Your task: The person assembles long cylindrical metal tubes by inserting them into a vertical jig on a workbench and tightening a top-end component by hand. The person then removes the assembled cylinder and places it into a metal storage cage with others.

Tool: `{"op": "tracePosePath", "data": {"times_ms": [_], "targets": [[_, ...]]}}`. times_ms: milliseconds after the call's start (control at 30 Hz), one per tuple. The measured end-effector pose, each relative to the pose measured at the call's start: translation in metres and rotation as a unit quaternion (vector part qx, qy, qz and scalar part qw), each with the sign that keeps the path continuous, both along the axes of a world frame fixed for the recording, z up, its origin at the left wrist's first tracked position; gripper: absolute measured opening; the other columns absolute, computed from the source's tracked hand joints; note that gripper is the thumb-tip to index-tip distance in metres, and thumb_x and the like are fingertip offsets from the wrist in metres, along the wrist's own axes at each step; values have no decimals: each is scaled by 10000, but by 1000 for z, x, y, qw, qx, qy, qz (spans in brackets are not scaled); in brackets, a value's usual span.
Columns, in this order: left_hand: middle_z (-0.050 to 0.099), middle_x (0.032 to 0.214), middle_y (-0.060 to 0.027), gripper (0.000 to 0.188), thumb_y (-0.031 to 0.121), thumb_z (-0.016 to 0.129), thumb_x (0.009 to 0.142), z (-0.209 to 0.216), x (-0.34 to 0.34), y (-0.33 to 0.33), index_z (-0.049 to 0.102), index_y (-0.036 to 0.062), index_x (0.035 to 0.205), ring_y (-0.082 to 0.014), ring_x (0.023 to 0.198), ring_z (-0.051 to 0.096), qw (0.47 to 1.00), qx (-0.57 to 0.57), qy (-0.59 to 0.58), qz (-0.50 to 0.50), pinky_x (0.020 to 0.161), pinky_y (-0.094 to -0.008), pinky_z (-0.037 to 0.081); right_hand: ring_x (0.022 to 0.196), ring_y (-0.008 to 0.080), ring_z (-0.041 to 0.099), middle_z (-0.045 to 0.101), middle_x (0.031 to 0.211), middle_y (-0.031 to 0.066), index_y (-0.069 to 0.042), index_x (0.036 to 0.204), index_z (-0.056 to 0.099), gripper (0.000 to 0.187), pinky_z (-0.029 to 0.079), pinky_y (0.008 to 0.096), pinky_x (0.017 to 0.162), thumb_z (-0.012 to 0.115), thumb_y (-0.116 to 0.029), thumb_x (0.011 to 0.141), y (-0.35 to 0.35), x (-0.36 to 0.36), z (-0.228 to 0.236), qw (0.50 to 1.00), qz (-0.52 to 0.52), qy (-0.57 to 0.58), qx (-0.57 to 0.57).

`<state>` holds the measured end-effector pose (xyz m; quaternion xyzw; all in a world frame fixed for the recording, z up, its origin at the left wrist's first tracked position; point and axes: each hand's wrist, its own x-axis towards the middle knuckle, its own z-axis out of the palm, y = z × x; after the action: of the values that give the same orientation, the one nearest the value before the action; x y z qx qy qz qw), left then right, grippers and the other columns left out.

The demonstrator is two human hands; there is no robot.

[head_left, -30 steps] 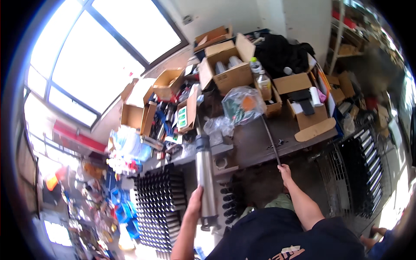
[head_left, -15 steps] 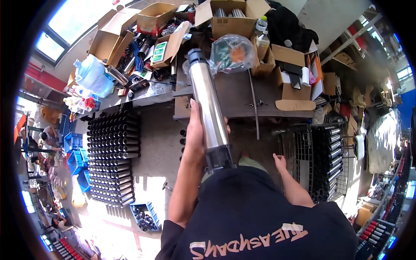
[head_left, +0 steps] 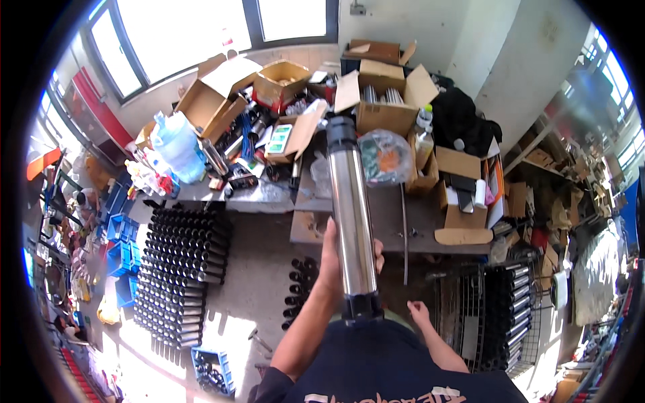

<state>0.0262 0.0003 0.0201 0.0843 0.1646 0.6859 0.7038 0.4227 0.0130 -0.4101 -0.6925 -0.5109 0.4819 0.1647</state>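
A long, shiny metal cylinder (head_left: 353,221) with black end caps stands tilted in front of me, its lower cap against my dark shirt. My left hand (head_left: 329,265) is wrapped round its lower half; the thumb shows on the left side and fingertips emerge on the right. The cylinder hides the rest of that hand's grip. My right hand (head_left: 418,312) hangs lower right, apart from the cylinder, its thumb and fingers slightly apart with nothing visible in them. Beyond the cylinder, a clear plastic bag (head_left: 385,158) with green and orange contents lies on the workbench (head_left: 430,245).
Stacked black-ended metal tubes (head_left: 178,269) fill the floor at left, near a blue crate (head_left: 225,373) of small parts. A wire cage (head_left: 460,316) with more tubes stands at right. Cardboard boxes (head_left: 386,117) and a water jug (head_left: 176,148) crowd the bench; a thin rod (head_left: 405,245) overhangs its edge.
My view has tipped upward, showing more window and wall. The cylinder and my left hand appear lower and farther right in view. My left hand keeps its hold.
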Motion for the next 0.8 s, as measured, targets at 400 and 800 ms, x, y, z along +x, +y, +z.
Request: {"op": "tracePosePath", "data": {"times_ms": [400,800], "targets": [[644,979,-159,802,737,243,979,-1,5,-12,479,44,1307,-303,845,678,986,-5,134,100,769,-439,572,803,192,702,736,896,118,5,1046,707,510,556,342,756,748,-467,856,-5,12,26,994,22,-106,3],[608,921,-157,836,803,338,919,-58,-19,5,508,78,1301,-297,726,625,999,14,-29,-8,646,-463,572,696,150,658,713,765,64,-16,880,734,441,521,307,659,705,-456,898,-32,30,21,989,96,-95,-52]]}}
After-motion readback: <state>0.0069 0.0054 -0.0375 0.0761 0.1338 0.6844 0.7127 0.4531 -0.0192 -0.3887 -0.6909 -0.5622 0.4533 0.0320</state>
